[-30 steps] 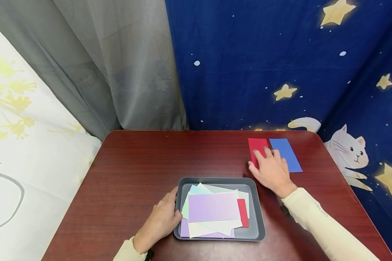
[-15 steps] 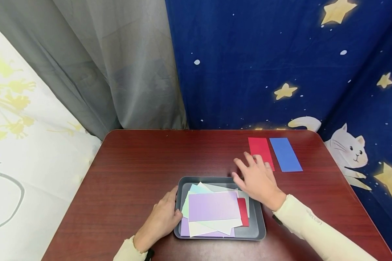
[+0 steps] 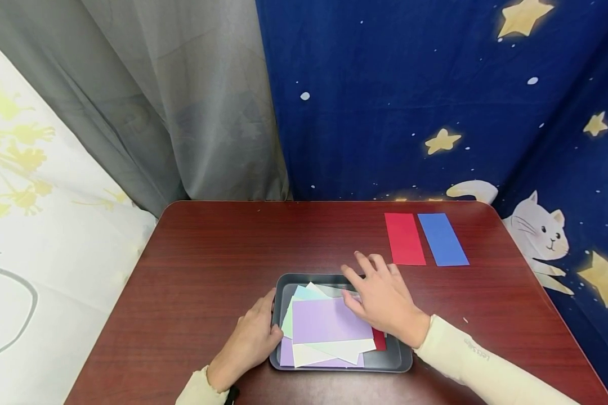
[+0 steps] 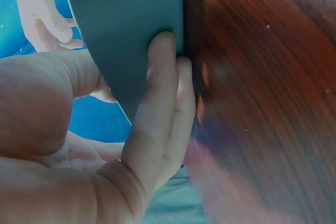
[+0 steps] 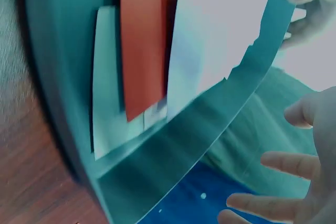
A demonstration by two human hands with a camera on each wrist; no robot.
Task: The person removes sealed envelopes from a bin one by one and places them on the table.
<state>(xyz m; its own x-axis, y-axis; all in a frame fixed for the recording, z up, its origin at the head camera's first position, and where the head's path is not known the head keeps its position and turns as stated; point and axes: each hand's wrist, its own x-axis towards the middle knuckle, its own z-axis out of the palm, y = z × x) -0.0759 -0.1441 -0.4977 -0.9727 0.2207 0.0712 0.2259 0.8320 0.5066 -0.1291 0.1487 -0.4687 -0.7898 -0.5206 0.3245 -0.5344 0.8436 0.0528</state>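
My left hand (image 3: 249,338) grips the left edge of a dark grey tray (image 3: 399,361), thumb at the rim and fingers against the outer wall (image 4: 126,19). In the tray lies a loose pile of paper cards, with a lilac card (image 3: 324,320) on top and pale green and white ones fanned beneath. A red card (image 5: 143,40) sticks out at the pile's right side. Over the tray's upper right part hovers my right hand (image 3: 385,298), fingers spread and holding nothing. It hides part of the pile in the head view.
A red card (image 3: 404,239) and a blue card (image 3: 443,239) lie side by side at the back right of the brown wooden table (image 3: 223,242). Behind the table hang a grey curtain (image 3: 218,112) and a blue star-patterned curtain (image 3: 365,112).
My right hand has come away from the red card on the table, moving left and toward me over the tray. My left hand and the tray stay in place.
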